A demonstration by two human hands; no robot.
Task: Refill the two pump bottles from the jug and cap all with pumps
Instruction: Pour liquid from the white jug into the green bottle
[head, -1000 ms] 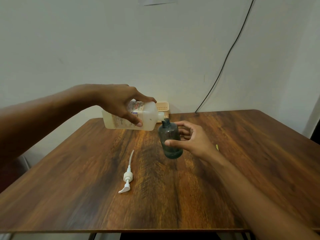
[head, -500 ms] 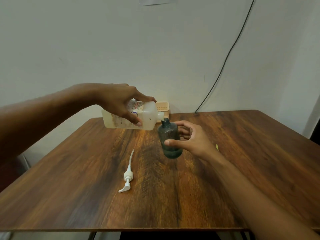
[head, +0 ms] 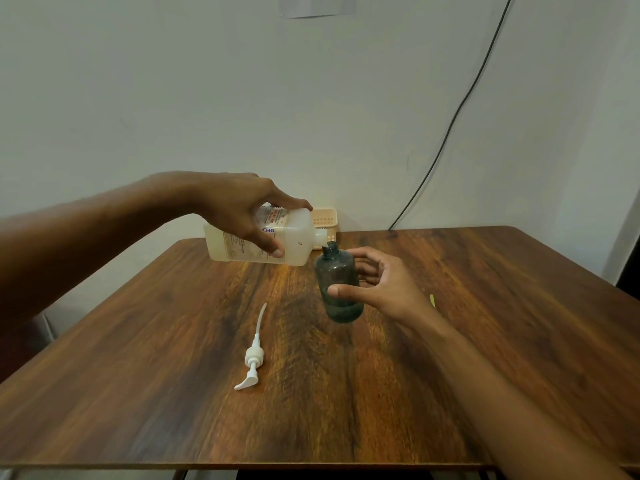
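Head view: left hand point(head: 242, 209) gripped the jug point(head: 277, 242) at frame centre, tipped on its side, spout at the mouth of the bottle point(head: 341, 285). Right hand point(head: 384, 285) wrapped the bottle, thumb in front, base on the table point(head: 485, 306). Pump point(head: 252, 355) lay on the table, lower left of the bottle. Basket point(head: 325, 218) sat behind the jug.

Translucent plastic jug point(head: 291, 237), wood-grain table point(head: 485, 271)
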